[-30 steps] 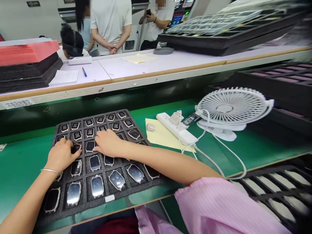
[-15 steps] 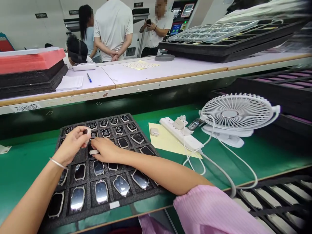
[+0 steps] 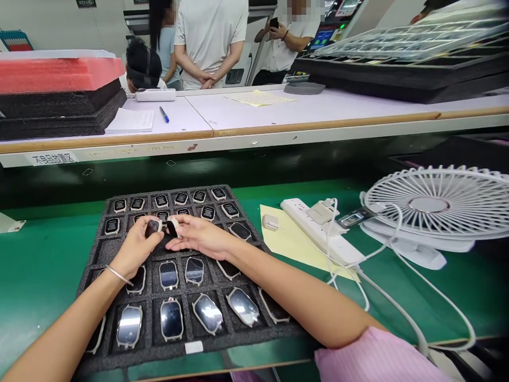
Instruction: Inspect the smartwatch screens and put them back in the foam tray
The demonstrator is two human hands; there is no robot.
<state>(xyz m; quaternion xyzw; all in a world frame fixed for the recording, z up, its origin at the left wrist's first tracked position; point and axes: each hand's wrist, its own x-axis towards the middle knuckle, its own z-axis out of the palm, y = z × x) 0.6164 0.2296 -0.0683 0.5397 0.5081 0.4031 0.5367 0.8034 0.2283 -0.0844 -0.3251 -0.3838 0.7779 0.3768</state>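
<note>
My left hand [image 3: 135, 245] is closed around a smartwatch [image 3: 152, 228] without a strap, held by its edges with the dark screen showing. Close beside it, my right hand [image 3: 204, 236] pinches a second smartwatch [image 3: 172, 228], its dark screen turned toward the left hand. Whether the two watches touch I cannot tell. Both hands are over a black foam tray [image 3: 149, 347], whose compartments hold several more watch bodies. Lit text shows on the screens in the far rows, such as one watch [image 3: 112, 226]. Nearer ones, like this watch [image 3: 172, 318], have dark, reflective screens. My right hand hides part of the tray.
Right of the tray, a white power strip [image 3: 318, 233] with plugs and cables lies on yellow paper [image 3: 274, 241]. A white fan [image 3: 429, 204] stands beyond it. A raised shelf [image 3: 246, 114] behind carries foam stacks [image 3: 59, 101] and trays [image 3: 397, 74]. Several people are behind it.
My right hand has come up from a tray compartment with a watch in its fingers, beside the one in my left hand. The view has swung left, so things sit further right.
</note>
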